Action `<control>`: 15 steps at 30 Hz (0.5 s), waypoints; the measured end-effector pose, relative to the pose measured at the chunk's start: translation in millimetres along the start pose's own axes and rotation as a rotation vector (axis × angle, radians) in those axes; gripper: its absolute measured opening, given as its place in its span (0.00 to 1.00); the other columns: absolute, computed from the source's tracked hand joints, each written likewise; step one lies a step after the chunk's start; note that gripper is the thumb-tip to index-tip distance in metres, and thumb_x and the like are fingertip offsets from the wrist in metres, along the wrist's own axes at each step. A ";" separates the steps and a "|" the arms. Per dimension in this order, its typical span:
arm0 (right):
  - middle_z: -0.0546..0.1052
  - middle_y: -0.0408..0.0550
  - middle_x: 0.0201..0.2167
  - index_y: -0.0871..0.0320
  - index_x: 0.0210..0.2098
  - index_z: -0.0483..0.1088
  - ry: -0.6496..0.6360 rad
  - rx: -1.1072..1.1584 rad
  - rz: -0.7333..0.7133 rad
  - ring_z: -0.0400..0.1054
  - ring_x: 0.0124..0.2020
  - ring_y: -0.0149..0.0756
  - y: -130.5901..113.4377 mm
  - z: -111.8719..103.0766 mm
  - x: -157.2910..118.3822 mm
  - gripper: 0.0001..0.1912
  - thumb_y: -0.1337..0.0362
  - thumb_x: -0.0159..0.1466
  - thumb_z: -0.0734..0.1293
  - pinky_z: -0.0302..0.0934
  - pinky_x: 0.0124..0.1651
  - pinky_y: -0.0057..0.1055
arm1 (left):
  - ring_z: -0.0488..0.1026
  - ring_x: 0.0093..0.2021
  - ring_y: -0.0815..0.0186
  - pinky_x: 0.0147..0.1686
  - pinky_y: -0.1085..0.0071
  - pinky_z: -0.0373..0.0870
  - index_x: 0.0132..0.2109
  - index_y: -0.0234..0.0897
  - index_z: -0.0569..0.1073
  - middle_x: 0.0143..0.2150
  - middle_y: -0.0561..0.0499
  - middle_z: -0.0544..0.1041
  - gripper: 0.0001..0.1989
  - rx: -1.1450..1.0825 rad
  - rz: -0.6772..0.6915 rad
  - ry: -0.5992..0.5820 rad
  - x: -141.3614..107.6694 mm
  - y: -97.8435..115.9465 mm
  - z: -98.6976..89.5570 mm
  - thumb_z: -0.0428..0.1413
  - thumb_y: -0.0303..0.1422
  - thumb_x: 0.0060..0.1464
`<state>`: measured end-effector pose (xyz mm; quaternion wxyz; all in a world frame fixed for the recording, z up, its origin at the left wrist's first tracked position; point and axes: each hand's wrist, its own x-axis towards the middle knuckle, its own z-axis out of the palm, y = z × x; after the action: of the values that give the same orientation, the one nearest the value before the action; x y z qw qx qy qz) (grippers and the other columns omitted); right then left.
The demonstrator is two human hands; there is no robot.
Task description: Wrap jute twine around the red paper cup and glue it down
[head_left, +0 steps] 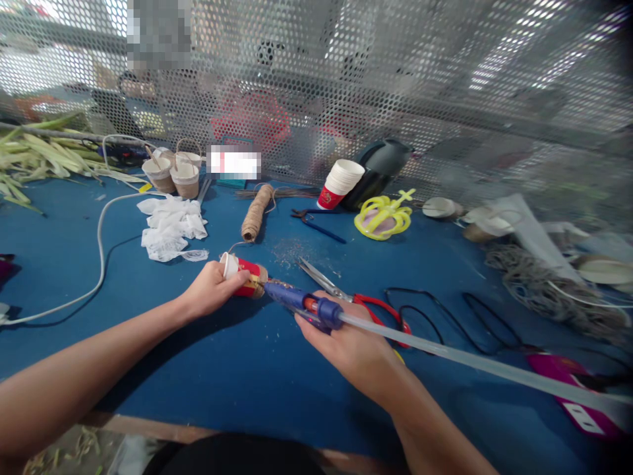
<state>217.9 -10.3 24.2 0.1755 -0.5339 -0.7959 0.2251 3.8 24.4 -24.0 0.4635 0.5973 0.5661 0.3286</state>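
My left hand (211, 290) is wrapped round a red and white paper cup (253, 272) that lies on its side, its white mouth toward the left. Brown twine covers the base end of the cup. My right hand (346, 336) grips a blue glue gun (289, 295), and a long clear glue stick (445, 349) runs out of its rear to the right. The gun's nozzle is at the twine-wrapped end; whether it touches cannot be made out. Scissors with red handles (368, 303) lie just beyond my right hand. A roll of twine (257, 212) rests behind the cup.
Twine-wrapped cups (185, 180), crumpled white lace (173, 227), pliers (321, 225), stacked paper cups (341, 183), a dark kettle-like jug (383, 168) and a yellow crown-shaped piece (383, 218) stand along the back. Grey cord (548, 284) and a magenta power strip (573, 389) are right. Perforated metal screen (316, 86) behind.
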 end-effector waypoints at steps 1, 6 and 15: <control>0.68 0.41 0.20 0.56 0.24 0.62 -0.011 -0.001 0.006 0.64 0.22 0.30 -0.6 -0.1 0.2 0.06 0.66 0.57 0.61 0.59 0.28 0.28 | 0.50 0.19 0.74 0.18 0.74 0.47 0.22 0.32 0.68 0.17 0.57 0.57 0.17 -0.001 -0.001 -0.006 -0.1 -0.1 0.0 0.50 0.42 0.46; 0.69 0.41 0.20 0.56 0.24 0.63 -0.008 -0.016 -0.008 0.63 0.22 0.30 -2.8 -1.9 0.4 0.06 0.67 0.57 0.61 0.59 0.27 0.28 | 0.50 0.20 0.74 0.19 0.75 0.49 0.22 0.31 0.67 0.17 0.56 0.58 0.18 -0.011 -0.002 -0.025 0.2 0.0 0.3 0.49 0.43 0.46; 0.66 0.40 0.19 0.55 0.22 0.59 -0.029 0.064 -0.029 0.61 0.21 0.30 0.2 1.3 -1.0 0.08 0.66 0.57 0.60 0.59 0.28 0.29 | 0.48 0.19 0.75 0.18 0.75 0.46 0.18 0.36 0.60 0.16 0.59 0.54 0.18 0.005 -0.015 -0.008 0.5 4.2 -1.6 0.48 0.44 0.44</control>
<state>217.7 -11.5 23.0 0.1841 -0.5132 -0.7983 0.2557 4.0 25.5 -19.6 0.4666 0.5955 0.5696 0.3212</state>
